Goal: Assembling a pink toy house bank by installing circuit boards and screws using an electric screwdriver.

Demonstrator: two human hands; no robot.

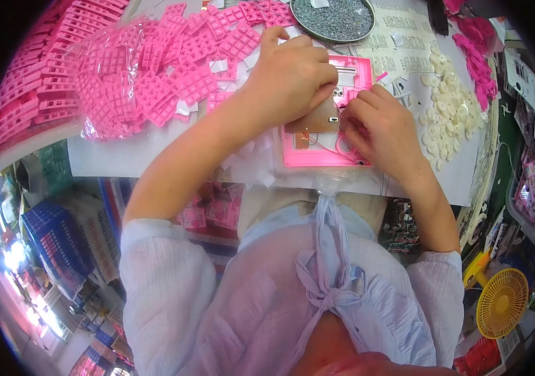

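A shallow pink plastic case point(325, 159) lies on the white-covered table in front of me. Over it rests a brown circuit board point(312, 120) with a small white-and-black part near its right edge. My left hand point(298, 78) curls over the board's upper side, its fingers closed at the edge; the fingertips are partly hidden. At the board's right side, my right hand point(383, 128) is closed in a pinch, and what sits between its fingertips is hidden. Thin wires show inside the case below the board.
Pink keypad pieces point(195, 84) heap up on the left, some in a clear bag point(108, 88). A round tray point(372, 28) of small metal screws stands at the back. Off-white small parts point(449, 119) spread at right. A yellow fan point(502, 304) is lower right.
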